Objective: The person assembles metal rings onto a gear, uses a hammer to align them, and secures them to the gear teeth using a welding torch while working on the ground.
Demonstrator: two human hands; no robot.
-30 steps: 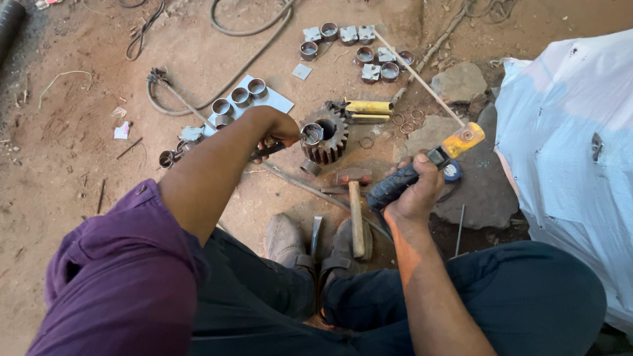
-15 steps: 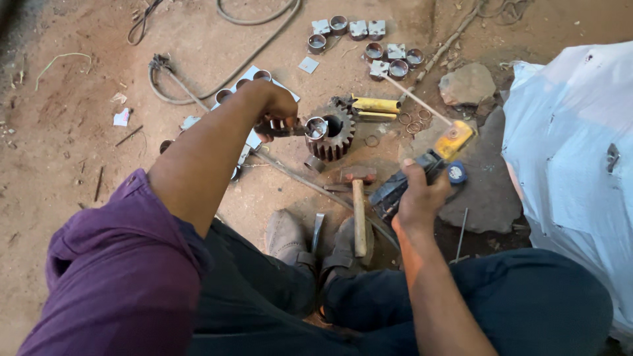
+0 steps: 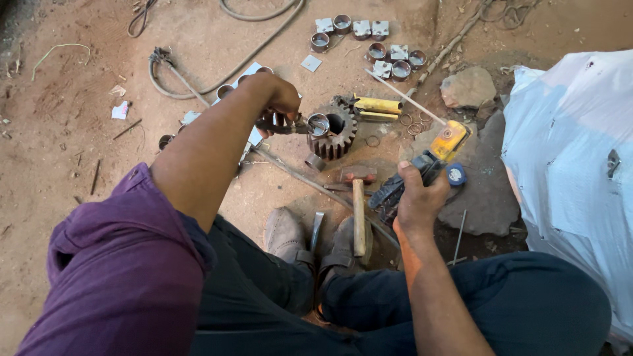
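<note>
My left hand grips pliers whose jaws hold a short metal ring over a large rusty gear on the dirt floor. My right hand is closed on the dark handle of a welding electrode holder with a yellow head; a thin rod sticks out of it toward the upper left, passing close to the gear. A hammer with a wooden handle lies between my shoes, just left of my right hand.
Several metal rings and small square plates lie at the top, more rings behind my left arm. A yellow bar rests beside the gear. A hose curls on the floor. A stone and white sack are right.
My left hand has swung right with the pliers, bringing the ring over the gear. My right hand with the electrode holder has stayed nearly in place.
</note>
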